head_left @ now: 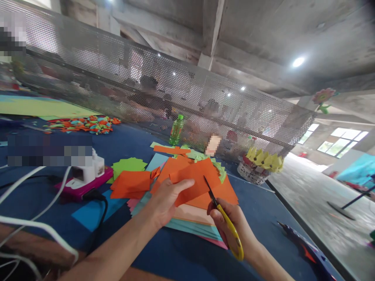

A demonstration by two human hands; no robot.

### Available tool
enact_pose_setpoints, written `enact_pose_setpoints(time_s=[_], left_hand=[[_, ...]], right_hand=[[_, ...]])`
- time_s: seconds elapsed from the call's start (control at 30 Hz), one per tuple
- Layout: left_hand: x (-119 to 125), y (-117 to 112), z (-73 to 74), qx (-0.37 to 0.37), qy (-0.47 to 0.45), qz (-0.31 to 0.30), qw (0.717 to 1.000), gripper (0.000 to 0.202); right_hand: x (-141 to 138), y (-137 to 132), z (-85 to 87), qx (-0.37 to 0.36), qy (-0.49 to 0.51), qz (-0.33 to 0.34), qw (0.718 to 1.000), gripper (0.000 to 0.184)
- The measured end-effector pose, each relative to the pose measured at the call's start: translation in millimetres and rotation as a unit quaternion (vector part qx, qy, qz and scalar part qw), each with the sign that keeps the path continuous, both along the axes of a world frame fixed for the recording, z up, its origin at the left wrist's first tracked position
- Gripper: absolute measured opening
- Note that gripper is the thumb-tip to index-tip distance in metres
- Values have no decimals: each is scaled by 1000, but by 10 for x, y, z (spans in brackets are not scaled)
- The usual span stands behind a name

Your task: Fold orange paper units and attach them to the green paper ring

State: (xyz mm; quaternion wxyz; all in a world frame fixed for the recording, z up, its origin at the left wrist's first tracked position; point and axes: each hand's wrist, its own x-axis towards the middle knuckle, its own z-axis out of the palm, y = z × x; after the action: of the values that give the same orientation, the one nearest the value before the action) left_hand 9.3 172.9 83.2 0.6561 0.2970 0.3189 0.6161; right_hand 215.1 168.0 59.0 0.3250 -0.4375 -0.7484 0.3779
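My left hand (pixel 168 201) is closed on a sheet of orange paper (pixel 199 177), thumb on top and fingers underneath. My right hand (pixel 230 222) grips yellow-handled scissors (pixel 231 230), their dark blades pointing up and away over the right part of that sheet. Whether the blades are cutting into it cannot be made out. Beneath both hands lies a stack of coloured paper (pixel 195 214) in orange, peach, blue and pink. Just left of the sheet are several smaller orange paper pieces (pixel 131 184), with green zigzag-edged paper (pixel 129 166) behind them.
A magenta power strip (pixel 70 191) with white plugs and cables sits at left. Colourful paper scraps (pixel 84 124) are heaped farther back. A green bottle (pixel 176 130) stands near the perforated screen (pixel 117 89). A basket with yellow paper points (pixel 258 166) and a dark pointed tool (pixel 304 246) are at right.
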Motion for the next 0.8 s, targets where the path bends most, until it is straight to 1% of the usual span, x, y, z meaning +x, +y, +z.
enact_pose_setpoints(time_s=[0.17, 0.33, 0.53, 0.67, 0.73, 0.8], left_hand=[[-6, 10, -32, 23, 5, -18, 1000, 31], [-17, 28, -50, 40, 5, -23, 999, 31], [-9, 16, -56, 53, 16, -30, 998, 30], [15, -19, -61, 59, 14, -58, 996, 33], [31, -25, -71, 55, 14, -72, 996, 36], [45, -22, -84, 50, 19, -76, 996, 38]], right_hand=[[-12, -19, 7, 1, 3, -7, 1000, 50], [-22, -28, 57, 17, -26, 14, 999, 52], [-8, -38, 55, 32, -47, 23, 998, 54], [-10, -50, 70, 31, -40, 31, 998, 55], [-13, -56, 67, 41, -35, 31, 998, 56], [-16, -61, 52, 60, -39, 16, 997, 57]])
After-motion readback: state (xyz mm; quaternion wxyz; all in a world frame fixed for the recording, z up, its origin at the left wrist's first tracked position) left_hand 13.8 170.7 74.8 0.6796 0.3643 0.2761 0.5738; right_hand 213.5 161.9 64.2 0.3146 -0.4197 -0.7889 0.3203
